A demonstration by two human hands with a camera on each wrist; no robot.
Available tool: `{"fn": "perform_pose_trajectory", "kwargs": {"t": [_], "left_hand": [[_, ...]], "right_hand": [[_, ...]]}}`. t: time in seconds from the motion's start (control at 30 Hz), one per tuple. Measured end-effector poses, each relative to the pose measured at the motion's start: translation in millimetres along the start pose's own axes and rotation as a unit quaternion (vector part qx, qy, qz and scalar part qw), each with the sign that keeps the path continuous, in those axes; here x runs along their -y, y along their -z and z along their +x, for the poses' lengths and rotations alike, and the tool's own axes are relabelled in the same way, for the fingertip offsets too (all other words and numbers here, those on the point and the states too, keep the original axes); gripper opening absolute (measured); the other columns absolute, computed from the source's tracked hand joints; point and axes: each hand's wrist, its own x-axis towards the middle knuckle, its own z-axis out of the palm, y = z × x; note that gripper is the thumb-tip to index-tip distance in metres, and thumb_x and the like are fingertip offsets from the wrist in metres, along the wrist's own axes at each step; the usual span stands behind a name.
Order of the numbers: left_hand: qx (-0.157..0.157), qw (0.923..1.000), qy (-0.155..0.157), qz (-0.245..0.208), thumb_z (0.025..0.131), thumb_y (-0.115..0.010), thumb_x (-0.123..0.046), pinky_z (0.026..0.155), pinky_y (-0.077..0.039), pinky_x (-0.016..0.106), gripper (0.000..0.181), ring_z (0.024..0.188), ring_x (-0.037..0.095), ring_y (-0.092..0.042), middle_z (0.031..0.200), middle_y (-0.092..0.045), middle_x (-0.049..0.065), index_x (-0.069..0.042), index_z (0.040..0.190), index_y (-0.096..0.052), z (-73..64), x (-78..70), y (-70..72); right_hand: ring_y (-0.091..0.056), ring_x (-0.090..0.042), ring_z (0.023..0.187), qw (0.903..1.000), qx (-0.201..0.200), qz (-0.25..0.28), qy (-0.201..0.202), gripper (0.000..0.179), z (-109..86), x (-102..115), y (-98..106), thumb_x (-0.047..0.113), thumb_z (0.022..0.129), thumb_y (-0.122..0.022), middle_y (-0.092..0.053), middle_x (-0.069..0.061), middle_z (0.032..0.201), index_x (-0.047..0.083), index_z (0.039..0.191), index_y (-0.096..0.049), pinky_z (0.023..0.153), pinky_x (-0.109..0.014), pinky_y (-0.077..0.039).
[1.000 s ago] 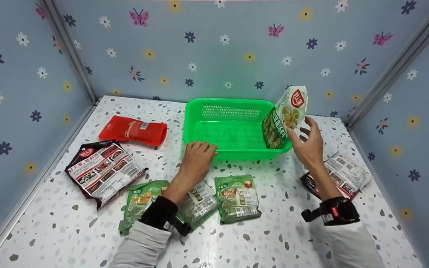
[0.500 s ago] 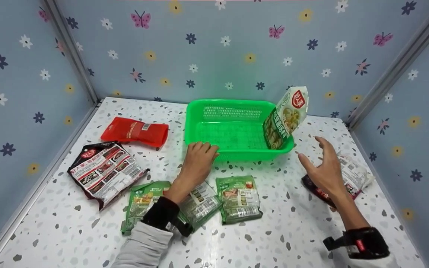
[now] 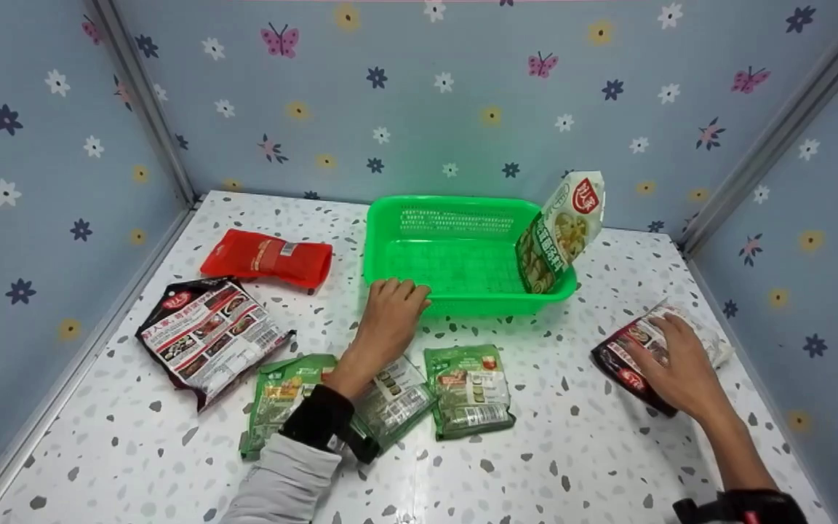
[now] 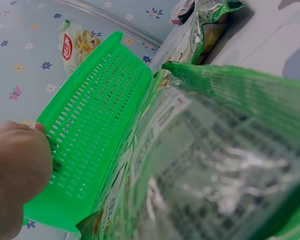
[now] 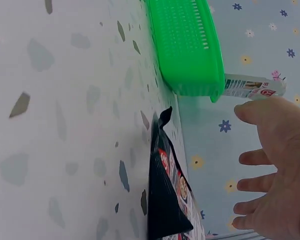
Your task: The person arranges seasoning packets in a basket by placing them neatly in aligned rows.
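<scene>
A green plastic basket (image 3: 455,306) stands at the back of the table. My left hand (image 3: 390,313) grips its near rim at the left corner, fingers curled over the edge. A white and green food packet (image 3: 563,229) leans upright inside the basket's right end. My right hand (image 3: 684,371) hovers over a black and white food packet (image 3: 623,364) at the right; its fingers are spread and hold nothing. In the right wrist view a gap shows between the fingers (image 5: 252,185) and that black packet (image 5: 170,195).
To the left lie a red pouch (image 3: 270,258) and another black and white packet (image 3: 212,338). Several green packets (image 3: 468,393) lie in front of the basket, partly beneath my left arm. Patterned panels (image 3: 433,94) stand behind and on both sides.
My right hand has left the white and green packet, which stays leaning in the basket, and moved right and down over the black and white packet. My left hand keeps its place on the rim.
</scene>
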Motion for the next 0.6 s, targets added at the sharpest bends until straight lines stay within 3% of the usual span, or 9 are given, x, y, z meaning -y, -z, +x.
{"fn": "perform_pose_trajectory", "kwargs": {"t": [0.3, 0.47, 0.6], "left_hand": [[0.016, 0.9998, 0.006, -0.006, 0.117, -0.059, -0.031, 0.101, -0.053, 0.053, 0.026, 0.106, 0.034, -0.069, 0.111, -0.077, 0.011, -0.012, 0.126, -0.075, 0.6, -1.0, 0.8], [0.024, 0.9995, 0.011, -0.015, 0.116, -0.062, -0.028, 0.103, -0.053, 0.054, 0.025, 0.108, 0.035, -0.068, 0.112, -0.077, 0.012, -0.011, 0.128, -0.075, 1.0, -2.0, 2.9], [0.025, 0.9996, 0.011, -0.010, 0.118, -0.058, -0.031, 0.104, -0.052, 0.053, 0.028, 0.107, 0.034, -0.067, 0.113, -0.076, 0.011, -0.012, 0.129, -0.074, -0.5, -1.9, 2.8]], "right_hand": [[-0.032, -0.074, 0.152, 0.9988, 0.019, -0.023, -0.038, 0.084, -13.8, -24.5, 10.0, 0.039, 0.115, -0.063, -0.031, -0.053, 0.166, -0.023, 0.163, -0.033, 0.123, -0.088, -0.029], [-0.038, -0.076, 0.146, 0.9904, 0.058, -0.040, -0.119, 0.094, -18.4, -35.6, 18.3, 0.052, 0.117, -0.053, -0.034, -0.056, 0.162, -0.027, 0.162, -0.028, 0.122, -0.085, -0.035], [-0.048, -0.074, 0.141, 0.9805, 0.074, -0.033, -0.179, 0.096, -21.4, -43.8, 23.9, 0.058, 0.117, -0.050, -0.044, -0.054, 0.157, -0.027, 0.160, -0.033, 0.117, -0.082, -0.045]]}}
